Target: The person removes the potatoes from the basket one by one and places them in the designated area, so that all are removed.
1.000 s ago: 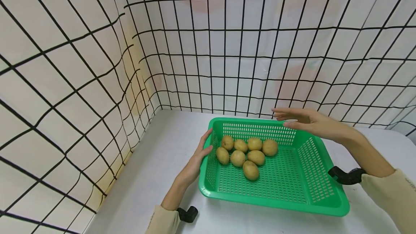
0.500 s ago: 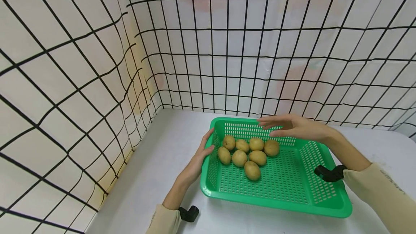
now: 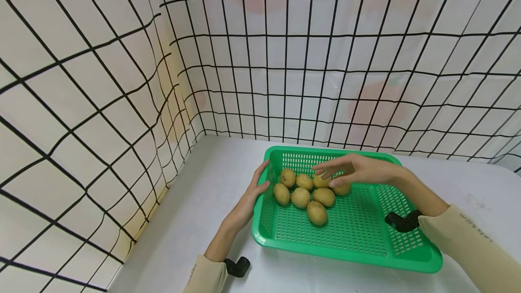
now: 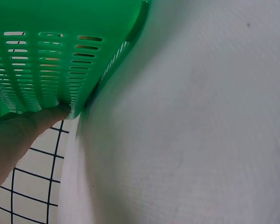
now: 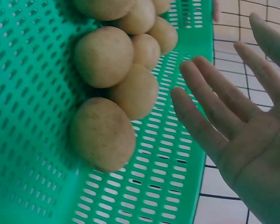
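Observation:
Several brown-yellow potatoes (image 3: pixel 317 213) lie grouped in the left half of a green perforated plastic basket (image 3: pixel 346 257). My left hand (image 3: pixel 244 202) holds the basket's left side, the thumb over the rim. In the left wrist view part of that hand (image 4: pixel 18 135) shows against the basket's outer wall; most fingers are hidden. My right hand (image 3: pixel 362 169) hovers over the rear potatoes with spread fingers and holds nothing. In the right wrist view its palm (image 5: pixel 261 144) faces the potatoes, apart from the nearest large potato (image 5: pixel 102 135).
The basket stands on a white-covered table (image 3: pixel 179 220). A black wire grid (image 3: pixel 301 67) rises behind it, and another grid panel (image 3: pixel 85 103) runs along the left side. Black wrist cameras (image 3: pixel 403 221) are strapped to both wrists.
My right hand has moved left and lower, from above the basket's back rim to over the rear potatoes, now partly covering them. The left hand stays at the basket's side.

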A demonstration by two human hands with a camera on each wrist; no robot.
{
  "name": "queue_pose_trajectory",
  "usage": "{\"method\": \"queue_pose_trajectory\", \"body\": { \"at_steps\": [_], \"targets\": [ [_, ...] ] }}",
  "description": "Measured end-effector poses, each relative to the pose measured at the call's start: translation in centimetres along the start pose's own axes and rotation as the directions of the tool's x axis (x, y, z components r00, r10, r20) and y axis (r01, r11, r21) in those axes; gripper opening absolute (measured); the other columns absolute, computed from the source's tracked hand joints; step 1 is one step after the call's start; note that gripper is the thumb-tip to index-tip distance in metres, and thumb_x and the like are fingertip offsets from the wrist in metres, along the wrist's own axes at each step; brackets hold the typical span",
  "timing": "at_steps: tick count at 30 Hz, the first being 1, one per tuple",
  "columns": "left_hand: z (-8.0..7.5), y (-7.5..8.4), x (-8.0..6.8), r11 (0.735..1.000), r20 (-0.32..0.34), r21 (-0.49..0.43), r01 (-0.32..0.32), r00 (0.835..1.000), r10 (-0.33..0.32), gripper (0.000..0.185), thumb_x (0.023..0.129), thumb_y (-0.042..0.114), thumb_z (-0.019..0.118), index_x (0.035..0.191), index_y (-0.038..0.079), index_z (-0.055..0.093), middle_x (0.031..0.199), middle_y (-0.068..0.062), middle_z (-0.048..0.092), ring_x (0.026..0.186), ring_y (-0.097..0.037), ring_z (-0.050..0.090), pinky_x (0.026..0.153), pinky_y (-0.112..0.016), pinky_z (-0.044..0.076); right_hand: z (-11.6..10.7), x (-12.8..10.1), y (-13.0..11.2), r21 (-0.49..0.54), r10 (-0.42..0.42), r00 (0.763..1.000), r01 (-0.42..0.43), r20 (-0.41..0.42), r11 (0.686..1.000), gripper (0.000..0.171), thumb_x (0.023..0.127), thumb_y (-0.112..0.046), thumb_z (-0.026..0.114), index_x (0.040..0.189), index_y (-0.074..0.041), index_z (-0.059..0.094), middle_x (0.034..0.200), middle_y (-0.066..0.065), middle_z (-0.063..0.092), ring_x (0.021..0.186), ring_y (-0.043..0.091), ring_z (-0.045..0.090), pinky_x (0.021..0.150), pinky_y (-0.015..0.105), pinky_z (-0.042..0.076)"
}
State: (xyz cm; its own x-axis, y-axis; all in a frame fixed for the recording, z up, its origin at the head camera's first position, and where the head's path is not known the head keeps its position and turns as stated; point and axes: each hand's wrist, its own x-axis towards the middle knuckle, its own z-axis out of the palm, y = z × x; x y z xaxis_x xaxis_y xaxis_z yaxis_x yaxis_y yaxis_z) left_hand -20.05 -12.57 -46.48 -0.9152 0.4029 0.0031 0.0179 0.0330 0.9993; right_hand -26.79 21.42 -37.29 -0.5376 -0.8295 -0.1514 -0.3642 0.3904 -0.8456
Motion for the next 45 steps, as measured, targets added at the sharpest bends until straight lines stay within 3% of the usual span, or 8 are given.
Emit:
{"method": "queue_pose_trajectory", "body": {
  "at_steps": [1, 9, 23, 29, 36, 39, 45],
  "targets": [
    [0.0, 0.0, 0.0, 1.0, 0.0, 0.001, -0.001, 1.0, 0.001, 0.059, 0.11, 0.041, 0.033, 0.163, 0.047, 0.006, 0.175, -0.003, -0.002, 0.161, -0.039, 0.006, 0.122, -0.071, 0.019, 0.2, 0.1, 0.2, 0.009, -0.01, 1.0, 0.01, 0.019, 1.0, 0.054, 0.103, -0.016, 0.064, 0.155, -0.011, 0.048, 0.155, 0.023, 0.051, 0.136, 0.046, 0.055, 0.103, 0.026, 0.052],
    [0.0, 0.0, 0.0, 1.0, -0.005, 0.012, -0.005, 1.0, 0.005, 0.059, 0.11, 0.041, 0.032, 0.163, 0.046, 0.007, 0.175, -0.002, -0.002, 0.161, -0.039, 0.006, 0.122, -0.072, 0.019, 1.4, 1.0, 1.3, 0.064, -0.046, 0.993, 0.04, 0.109, 0.997, 0.05, 0.102, -0.012, 0.064, 0.149, 0.002, 0.052, 0.154, 0.025, 0.051, 0.129, 0.051, 0.057, 0.099, 0.033, 0.057],
    [0.0, 0.1, 0.1, 1.0, -0.004, 0.018, -0.002, 1.0, 0.002, 0.059, 0.111, 0.04, 0.031, 0.163, 0.046, 0.007, 0.175, -0.002, -0.003, 0.16, -0.039, 0.008, 0.122, -0.071, 0.021, 2.3, 1.1, 1.5, 0.041, -0.015, 0.987, 0.008, 0.158, 0.999, 0.045, 0.101, -0.016, 0.067, 0.142, 0.001, 0.06, 0.143, 0.024, 0.061, 0.128, 0.046, 0.061, 0.101, 0.031, 0.055],
    [0.0, 0.1, 0.0, 1.0, -0.005, 0.016, -0.003, 1.0, 0.003, 0.059, 0.11, 0.041, 0.032, 0.163, 0.046, 0.007, 0.175, -0.002, -0.002, 0.16, -0.039, 0.009, 0.121, -0.07, 0.022, 2.6, 1.3, 1.7, 0.065, 0.006, 0.978, -0.02, 0.208, 0.998, 0.047, 0.1, -0.017, 0.068, 0.143, -0.001, 0.059, 0.143, 0.017, 0.063, 0.129, 0.041, 0.062, 0.099, 0.03, 0.056],
    [0.0, 0.1, 0.1, 1.0, -0.004, 0.013, -0.009, 1.0, 0.009, 0.059, 0.11, 0.04, 0.031, 0.164, 0.045, 0.006, 0.175, -0.003, -0.002, 0.16, -0.04, 0.009, 0.121, -0.07, 0.023, 2.7, 1.4, 1.7, 0.076, 0.009, 0.972, -0.028, 0.235, 0.997, 0.047, 0.1, -0.016, 0.069, 0.144, -0.003, 0.059, 0.144, 0.018, 0.062, 0.132, 0.039, 0.06, 0.101, 0.029, 0.055],
    [0.0, 0.1, 0.1, 1.0, -0.004, 0.014, -0.01, 1.0, 0.01, 0.059, 0.11, 0.04, 0.032, 0.164, 0.045, 0.007, 0.175, -0.003, -0.002, 0.16, -0.04, 0.009, 0.121, -0.07, 0.023, 3.0, 1.4, 1.5, 0.053, 0.0, 0.973, -0.012, 0.229, 0.999, 0.046, 0.099, -0.016, 0.07, 0.142, -0.003, 0.061, 0.142, 0.017, 0.064, 0.131, 0.036, 0.061, 0.102, 0.031, 0.055],
    [0.0, 0.1, 0.0, 1.0, -0.005, 0.015, -0.008, 1.0, 0.008, 0.059, 0.11, 0.04, 0.031, 0.164, 0.045, 0.006, 0.175, -0.003, -0.002, 0.16, -0.039, 0.008, 0.122, -0.07, 0.021, 3.8, 1.5, 1.2, -0.041, -0.084, 0.973, 0.095, 0.214, 0.995, 0.045, 0.097, -0.018, 0.072, 0.138, -0.001, 0.064, 0.141, 0.019, 0.064, 0.127, 0.033, 0.064, 0.103, 0.049, 0.055]
  ]
}}
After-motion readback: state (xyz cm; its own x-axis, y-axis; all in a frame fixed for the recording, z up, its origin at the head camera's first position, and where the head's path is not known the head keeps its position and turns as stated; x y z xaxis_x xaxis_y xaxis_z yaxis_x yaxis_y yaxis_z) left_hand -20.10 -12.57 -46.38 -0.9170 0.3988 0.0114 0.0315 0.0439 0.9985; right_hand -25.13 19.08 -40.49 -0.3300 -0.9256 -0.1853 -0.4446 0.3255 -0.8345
